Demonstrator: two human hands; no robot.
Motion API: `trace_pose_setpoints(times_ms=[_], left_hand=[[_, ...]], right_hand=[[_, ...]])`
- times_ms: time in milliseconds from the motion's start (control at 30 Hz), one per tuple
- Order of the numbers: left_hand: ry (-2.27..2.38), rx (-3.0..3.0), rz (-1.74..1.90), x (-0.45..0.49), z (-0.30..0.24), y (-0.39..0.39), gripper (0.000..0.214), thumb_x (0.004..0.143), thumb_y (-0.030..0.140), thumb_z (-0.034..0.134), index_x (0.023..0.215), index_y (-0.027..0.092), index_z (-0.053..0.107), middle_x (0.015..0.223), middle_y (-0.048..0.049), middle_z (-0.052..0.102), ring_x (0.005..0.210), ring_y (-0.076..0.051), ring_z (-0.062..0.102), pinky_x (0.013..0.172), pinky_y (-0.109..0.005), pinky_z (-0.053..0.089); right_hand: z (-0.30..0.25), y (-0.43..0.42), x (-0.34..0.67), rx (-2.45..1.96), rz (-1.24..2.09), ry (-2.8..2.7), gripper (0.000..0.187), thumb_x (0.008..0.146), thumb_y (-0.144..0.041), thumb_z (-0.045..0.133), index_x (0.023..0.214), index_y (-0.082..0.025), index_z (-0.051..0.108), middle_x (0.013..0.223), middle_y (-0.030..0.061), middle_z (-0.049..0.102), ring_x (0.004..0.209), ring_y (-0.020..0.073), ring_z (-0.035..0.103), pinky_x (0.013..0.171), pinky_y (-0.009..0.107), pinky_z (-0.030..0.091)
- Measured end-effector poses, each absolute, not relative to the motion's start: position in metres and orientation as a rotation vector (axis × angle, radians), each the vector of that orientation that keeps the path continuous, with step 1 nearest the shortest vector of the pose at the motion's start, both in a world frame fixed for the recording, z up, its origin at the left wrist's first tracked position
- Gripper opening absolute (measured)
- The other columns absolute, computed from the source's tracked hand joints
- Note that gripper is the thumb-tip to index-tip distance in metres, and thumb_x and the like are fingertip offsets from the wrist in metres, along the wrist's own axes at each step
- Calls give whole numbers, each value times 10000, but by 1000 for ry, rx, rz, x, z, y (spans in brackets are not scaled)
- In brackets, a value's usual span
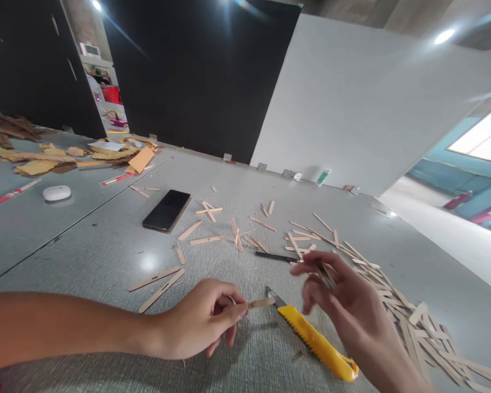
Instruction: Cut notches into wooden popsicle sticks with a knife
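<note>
My left hand [207, 316] pinches a wooden popsicle stick [262, 303] between thumb and fingers. The stick points right, and its free end is just above the blade of a yellow utility knife [313, 338] lying on the table. Raised to the right of that knife is my right hand [339, 295], its fingers curled and somewhat blurred. A small, narrow dark object [325, 274] shows between its fingers, but its kind cannot be made out. Behind the fingers lies a thin black-handled tool [275, 256], its right end partly covered by a stick and the hand.
A big heap of popsicle sticks [417, 327] spreads at right. Cut and slotted sticks [161, 289] are scattered mid-table. A phone [166, 210], a white earbud case [57, 193] and torn cardboard scraps [53, 158] lie left. Black and white panels [368, 103] stand at the back.
</note>
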State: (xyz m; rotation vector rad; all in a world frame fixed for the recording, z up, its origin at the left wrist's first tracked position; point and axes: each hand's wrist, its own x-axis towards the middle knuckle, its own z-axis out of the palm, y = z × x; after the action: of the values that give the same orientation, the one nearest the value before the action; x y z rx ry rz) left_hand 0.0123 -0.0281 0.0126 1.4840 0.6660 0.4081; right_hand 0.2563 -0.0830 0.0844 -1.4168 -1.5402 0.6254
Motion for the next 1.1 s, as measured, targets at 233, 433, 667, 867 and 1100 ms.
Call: trace_pose_setpoints(times_ms=[233, 433, 667, 867, 1100], left_hand=[[716, 1621, 134, 9, 14, -23, 354, 1030, 363, 466, 732, 188, 540, 559, 37, 550, 339, -63, 418, 312, -156, 288], [781, 1667, 77, 8, 18, -21, 315, 1009, 354, 472, 739, 206, 538, 550, 36, 554, 318, -84, 408, 282, -173, 282], [825, 1751, 106, 11, 23, -25, 373, 1007, 326, 477, 668, 189, 549, 535, 19, 563, 381, -89, 447, 365, -195, 327], [798, 1820, 172, 12, 15, -25, 400, 1007, 307, 476, 635, 186, 554, 523, 14, 570, 468, -108, 519, 467, -221, 371], [784, 1831, 174, 11, 11, -24, 387, 1010, 298, 469, 648, 191, 552, 528, 19, 580, 470, -106, 520, 493, -226, 383]], right_hand=[[44, -106, 246, -1506, 921, -1447, 445, 1046, -567, 519, 1266, -222, 693, 826, 53, 711, 566, 159, 582, 496, 285, 507], [12, -113, 230, -1464, 890, -1467, 483, 1037, -596, 527, 896, -197, 761, 524, -34, 513, 420, 109, 479, 405, 227, 377], [7, -102, 217, -1325, 1218, -1301, 553, 1012, -720, 467, 961, -186, 602, 694, 37, 695, 455, 141, 656, 434, 241, 513], [4, -102, 211, -1406, 1133, -1359, 580, 1023, -720, 433, 860, -191, 603, 632, 30, 684, 448, 139, 653, 464, 243, 513], [12, -101, 207, -1478, 1058, -1374, 587, 1024, -724, 422, 815, -200, 586, 581, 9, 665, 419, 118, 617, 451, 221, 488]])
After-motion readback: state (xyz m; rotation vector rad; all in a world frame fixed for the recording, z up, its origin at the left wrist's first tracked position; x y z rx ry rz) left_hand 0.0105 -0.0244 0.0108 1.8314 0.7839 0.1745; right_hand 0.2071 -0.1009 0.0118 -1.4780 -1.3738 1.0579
